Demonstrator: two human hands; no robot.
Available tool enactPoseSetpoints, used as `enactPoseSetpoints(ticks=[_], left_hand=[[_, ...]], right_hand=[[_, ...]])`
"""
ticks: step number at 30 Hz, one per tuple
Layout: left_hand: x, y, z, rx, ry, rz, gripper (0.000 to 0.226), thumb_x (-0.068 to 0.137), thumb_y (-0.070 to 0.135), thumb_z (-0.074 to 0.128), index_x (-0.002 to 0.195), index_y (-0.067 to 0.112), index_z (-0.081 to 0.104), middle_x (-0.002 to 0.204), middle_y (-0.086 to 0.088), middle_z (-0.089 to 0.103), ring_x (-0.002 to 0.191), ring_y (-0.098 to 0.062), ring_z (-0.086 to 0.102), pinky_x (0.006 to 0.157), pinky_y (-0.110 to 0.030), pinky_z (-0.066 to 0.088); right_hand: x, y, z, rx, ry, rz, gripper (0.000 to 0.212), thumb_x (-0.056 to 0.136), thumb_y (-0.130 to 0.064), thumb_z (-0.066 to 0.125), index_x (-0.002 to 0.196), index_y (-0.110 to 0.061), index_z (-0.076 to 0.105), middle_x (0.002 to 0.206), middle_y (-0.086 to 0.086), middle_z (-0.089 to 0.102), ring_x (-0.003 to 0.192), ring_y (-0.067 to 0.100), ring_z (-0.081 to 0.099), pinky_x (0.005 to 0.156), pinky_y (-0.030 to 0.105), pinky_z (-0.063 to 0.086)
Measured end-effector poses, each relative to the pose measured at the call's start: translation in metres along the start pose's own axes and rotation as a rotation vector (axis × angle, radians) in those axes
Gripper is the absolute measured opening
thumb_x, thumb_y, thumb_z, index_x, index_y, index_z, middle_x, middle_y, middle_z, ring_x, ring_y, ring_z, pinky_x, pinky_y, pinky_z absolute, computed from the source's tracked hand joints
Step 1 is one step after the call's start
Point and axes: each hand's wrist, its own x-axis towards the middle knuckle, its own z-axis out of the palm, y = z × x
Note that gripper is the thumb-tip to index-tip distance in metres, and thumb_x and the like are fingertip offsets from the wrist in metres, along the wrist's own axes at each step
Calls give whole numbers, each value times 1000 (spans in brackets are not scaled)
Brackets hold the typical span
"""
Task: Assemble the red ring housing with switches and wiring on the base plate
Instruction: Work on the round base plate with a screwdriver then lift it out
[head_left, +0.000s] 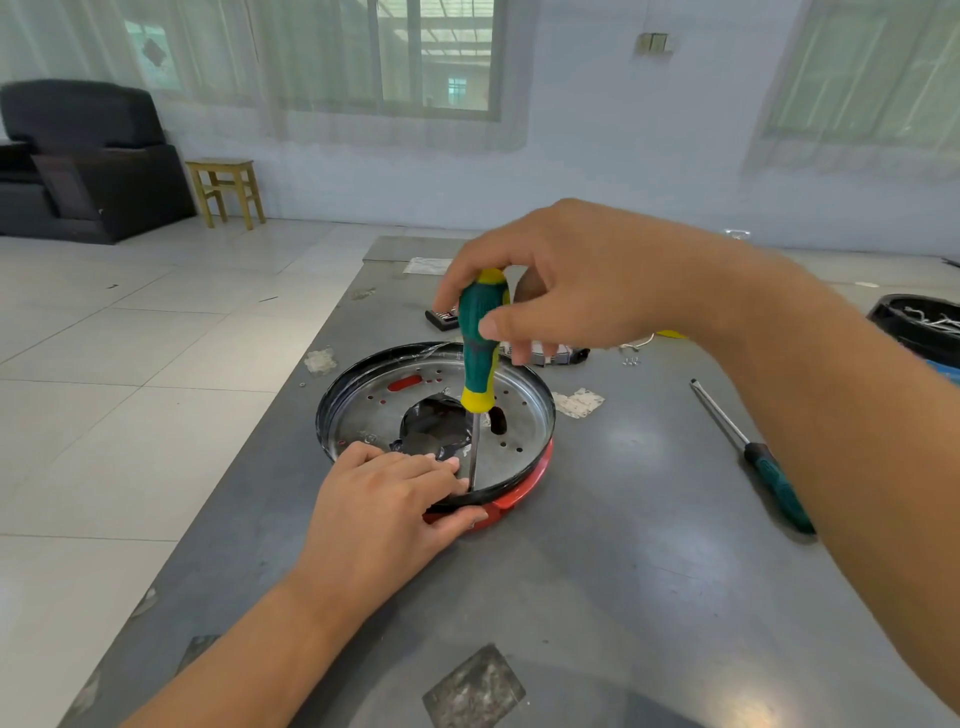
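A round metal base plate (519, 410) with a black rim lies on the red ring housing (524, 491) in the middle of the grey table. My right hand (566, 280) grips the green and yellow handle of a screwdriver (480, 353) that stands upright, its tip down at the plate's near rim. My left hand (384, 499) rests on the near rim, fingers beside the shaft and thumb against the red ring. Switches and wiring are hidden under the plate.
A second green-handled screwdriver (753, 457) lies to the right on the table (597, 597). A black bit case (441, 318), a small box and loose screws (631, 360) sit behind the plate. A black tub (919, 325) stands at the right edge. Floor drops off left.
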Motion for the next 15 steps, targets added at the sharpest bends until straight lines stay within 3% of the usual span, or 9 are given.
enactPoseSetpoints(ticks=[1,3,6,8,10,12,15], left_hand=[[0,0,0,0,0,2,47,87,69,54,88,33,83,97,16,80,87,-9,78,69,-37,55],[0,-1,0,2,10,5,46,87,69,54,87,33,83,97,16,80,87,-9,77,69,-36,54],[-1,-1,1,-3,11,9,45,87,69,55,86,34,83,98,17,80,86,-8,77,67,-37,53],[-1,-1,1,-6,8,7,45,87,69,55,86,34,82,99,17,80,86,-8,77,66,-38,53],[-1,-1,2,-1,17,13,45,87,69,55,86,34,82,99,17,80,86,-9,77,66,-37,52],[0,-1,2,-5,16,14,46,88,70,54,86,33,82,98,17,80,86,-9,77,66,-37,53],[0,-1,1,-4,14,13,47,87,70,53,86,34,83,99,17,80,86,-8,77,65,-38,53]], right_hand=[[-1,-2,-1,-7,15,1,21,97,-29,66,113,-42,68,67,-33,67,60,-3,69,52,2,41],[0,-5,3,-114,96,1,10,95,-43,65,102,-37,69,62,-18,66,58,5,66,49,11,41],[3,-5,26,-374,254,71,47,96,-67,46,81,-25,57,59,-6,50,57,13,50,51,29,30],[3,-6,34,-491,336,110,54,97,-72,35,81,-24,52,64,-6,51,59,13,49,52,29,27],[3,-4,29,-463,273,90,49,98,-72,33,103,-31,58,87,-10,60,77,16,57,60,31,35],[1,-1,14,-237,71,66,40,99,-62,46,132,-40,51,108,-17,64,92,9,62,72,28,44],[-6,-2,-1,65,-69,38,25,99,-38,61,123,-46,62,90,-25,71,77,0,72,63,12,52]])
